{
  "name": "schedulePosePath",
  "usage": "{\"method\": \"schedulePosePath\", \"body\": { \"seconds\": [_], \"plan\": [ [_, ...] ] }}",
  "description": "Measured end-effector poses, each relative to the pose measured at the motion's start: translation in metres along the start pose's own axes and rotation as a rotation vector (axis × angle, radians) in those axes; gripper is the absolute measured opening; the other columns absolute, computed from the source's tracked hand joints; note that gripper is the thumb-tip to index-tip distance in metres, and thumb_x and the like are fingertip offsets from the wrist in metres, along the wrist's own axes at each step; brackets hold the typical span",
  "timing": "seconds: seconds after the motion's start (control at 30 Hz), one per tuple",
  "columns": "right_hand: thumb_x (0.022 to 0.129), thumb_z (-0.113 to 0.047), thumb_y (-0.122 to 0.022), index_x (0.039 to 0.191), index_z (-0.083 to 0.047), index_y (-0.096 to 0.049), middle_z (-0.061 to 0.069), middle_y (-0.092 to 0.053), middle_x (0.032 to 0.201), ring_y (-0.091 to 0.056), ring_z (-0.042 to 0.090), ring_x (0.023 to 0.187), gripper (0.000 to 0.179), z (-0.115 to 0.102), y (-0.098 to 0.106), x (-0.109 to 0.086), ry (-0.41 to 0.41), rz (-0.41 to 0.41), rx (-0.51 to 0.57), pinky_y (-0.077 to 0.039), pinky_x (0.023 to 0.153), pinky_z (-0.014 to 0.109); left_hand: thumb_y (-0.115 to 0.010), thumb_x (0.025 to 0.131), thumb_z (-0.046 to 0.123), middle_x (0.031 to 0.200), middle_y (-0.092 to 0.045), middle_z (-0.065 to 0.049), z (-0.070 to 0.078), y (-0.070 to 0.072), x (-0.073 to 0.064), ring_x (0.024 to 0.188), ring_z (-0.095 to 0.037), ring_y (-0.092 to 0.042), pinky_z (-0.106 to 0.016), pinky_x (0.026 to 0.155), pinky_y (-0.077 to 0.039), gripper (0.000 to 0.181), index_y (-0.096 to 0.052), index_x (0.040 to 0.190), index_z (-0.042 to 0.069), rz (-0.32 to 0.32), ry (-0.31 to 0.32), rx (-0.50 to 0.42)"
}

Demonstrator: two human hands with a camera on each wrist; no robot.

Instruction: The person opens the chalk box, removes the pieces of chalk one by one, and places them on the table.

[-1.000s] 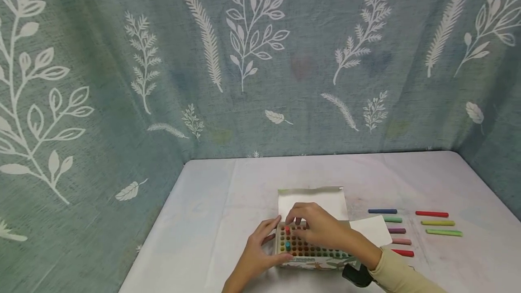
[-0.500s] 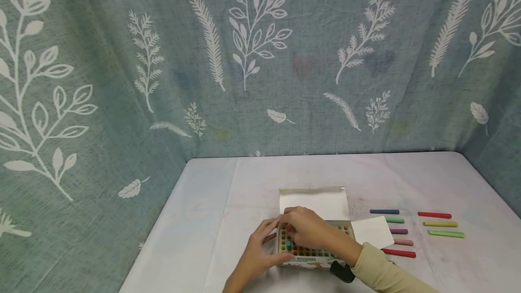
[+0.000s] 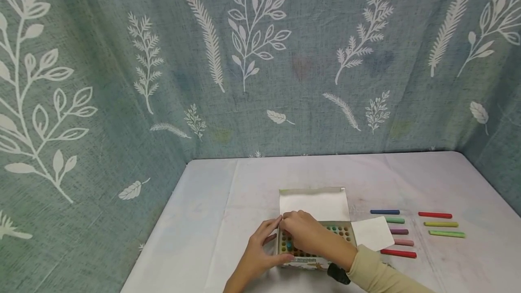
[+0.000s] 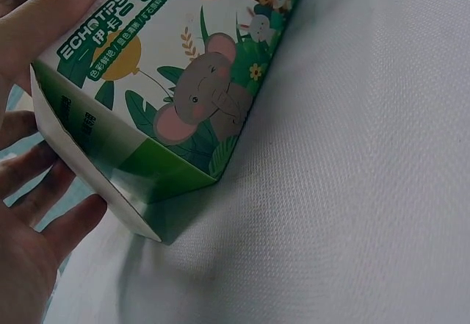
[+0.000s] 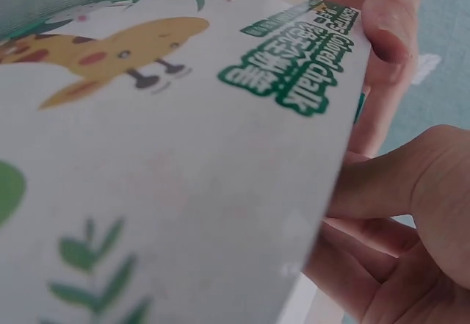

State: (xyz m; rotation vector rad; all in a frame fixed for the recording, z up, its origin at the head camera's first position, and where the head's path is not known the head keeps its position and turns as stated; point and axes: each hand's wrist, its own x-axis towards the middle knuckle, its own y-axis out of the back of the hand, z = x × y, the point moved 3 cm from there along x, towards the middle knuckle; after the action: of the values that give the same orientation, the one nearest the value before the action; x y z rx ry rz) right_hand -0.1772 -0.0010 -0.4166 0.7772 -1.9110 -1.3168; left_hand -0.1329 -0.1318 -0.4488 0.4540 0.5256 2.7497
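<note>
A colored chalk box (image 3: 303, 263), printed with animals and leaves, lies on the table with its top open, showing rows of round holes. My left hand (image 3: 256, 252) grips its left end, thumb on the printed front and fingers around the side; in the left wrist view the thumb lies by the lettering of the box (image 4: 183, 81). My right hand (image 3: 305, 234) reaches over the holes, fingers curled down at the far left corner, pinching a red chalk stick that its fingers now hide. A teal chalk stick (image 3: 289, 245) pokes up from a hole just nearer to me.
The box's white lid (image 3: 313, 202) is folded back, and a side flap (image 3: 373, 234) spreads right. Several chalk sticks lie beyond it, among them a blue one (image 3: 385, 212) and a purple one (image 3: 400, 232). Farther right are red, yellow (image 3: 441, 224) and light green sticks. A patterned curtain (image 3: 301, 67) hangs behind.
My right hand has shifted left and down over the box corner, its fingers closing at the red chalk stick, which is now covered. The left hand stays on the box.
</note>
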Motion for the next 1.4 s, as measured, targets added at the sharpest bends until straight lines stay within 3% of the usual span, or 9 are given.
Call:
{"method": "schedulePosePath", "body": {
  "seconds": [0.3, 0.6, 0.83, 0.93, 1.07, 1.13, 1.4],
  "plan": [
    [0.058, 0.015, -0.064, 0.073, -0.011, -0.065, -0.006, -0.058, 0.072, -0.050, 0.003, 0.061, 0.030, 0.004, 0.003, 0.001, -0.041, -0.012, 0.081, -0.044, 0.052, 0.015, -0.074, 0.071, 0.019, 0.129, -0.038, -0.002, -0.002, -0.001, 0.001, 0.119, -0.019, -0.039, -0.037, 0.092, -0.043, 0.077, -0.033, 0.136, 0.013, -0.005, 0.018, -0.019],
    [0.074, 0.007, -0.063, 0.082, -0.011, -0.065, -0.003, -0.058, 0.079, -0.054, 0.006, 0.067, 0.019, 0.011, 0.009, -0.002, -0.021, 0.075, 0.246, -0.045, 0.055, 0.013, -0.073, 0.072, 0.017, 0.129, -0.038, -0.004, -0.002, -0.001, 0.001, 0.118, -0.024, -0.040, -0.036, 0.092, -0.043, 0.073, -0.035, 0.135, 0.015, -0.006, 0.016, -0.033],
    [0.074, 0.005, -0.061, 0.083, -0.008, -0.064, 0.000, -0.059, 0.080, -0.050, 0.002, 0.063, 0.017, 0.013, 0.029, -0.006, -0.026, 0.119, 0.333, -0.045, 0.052, 0.012, -0.074, 0.071, 0.016, 0.128, -0.039, -0.008, -0.003, -0.002, 0.001, 0.118, -0.026, -0.040, -0.037, 0.092, -0.043, 0.076, -0.034, 0.136, 0.017, -0.003, 0.019, -0.024],
    [0.076, 0.002, -0.062, 0.083, -0.007, -0.064, 0.002, -0.058, 0.082, -0.051, 0.001, 0.064, 0.011, 0.014, 0.039, -0.008, -0.021, 0.134, 0.374, -0.046, 0.052, 0.011, -0.074, 0.071, 0.019, 0.129, -0.038, -0.005, -0.013, -0.003, 0.001, 0.119, -0.023, -0.039, -0.034, 0.092, -0.043, 0.077, -0.033, 0.136, 0.017, 0.001, 0.027, -0.020],
    [0.076, 0.001, -0.062, 0.080, -0.008, -0.064, 0.000, -0.056, 0.079, -0.054, 0.002, 0.064, 0.010, 0.016, 0.050, -0.010, -0.015, 0.169, 0.396, -0.047, 0.052, 0.011, -0.073, 0.072, 0.020, 0.128, -0.039, -0.007, -0.010, -0.003, 0.000, 0.118, -0.025, -0.039, -0.036, 0.092, -0.043, 0.076, -0.033, 0.136, 0.012, 0.005, 0.014, -0.009],
    [0.076, 0.002, -0.063, 0.079, -0.008, -0.064, -0.001, -0.056, 0.078, -0.056, 0.003, 0.065, 0.011, 0.017, 0.054, -0.012, -0.020, 0.183, 0.404, -0.048, 0.053, 0.011, -0.073, 0.073, 0.017, 0.127, -0.039, -0.011, -0.001, -0.001, 0.001, 0.117, -0.030, -0.039, -0.040, 0.091, -0.043, 0.075, -0.033, 0.136, 0.009, 0.000, 0.014, -0.015],
    [0.075, 0.001, -0.065, 0.080, -0.010, -0.064, 0.000, -0.058, 0.081, -0.059, 0.007, 0.068, 0.012, 0.020, 0.066, -0.024, -0.065, 0.229, 0.452, -0.050, 0.057, 0.011, -0.073, 0.072, 0.017, 0.126, -0.040, -0.011, -0.002, -0.002, 0.001, 0.116, -0.031, -0.040, -0.040, 0.091, -0.043, 0.075, -0.033, 0.136, 0.009, -0.007, 0.016, -0.015]
  ]
}}
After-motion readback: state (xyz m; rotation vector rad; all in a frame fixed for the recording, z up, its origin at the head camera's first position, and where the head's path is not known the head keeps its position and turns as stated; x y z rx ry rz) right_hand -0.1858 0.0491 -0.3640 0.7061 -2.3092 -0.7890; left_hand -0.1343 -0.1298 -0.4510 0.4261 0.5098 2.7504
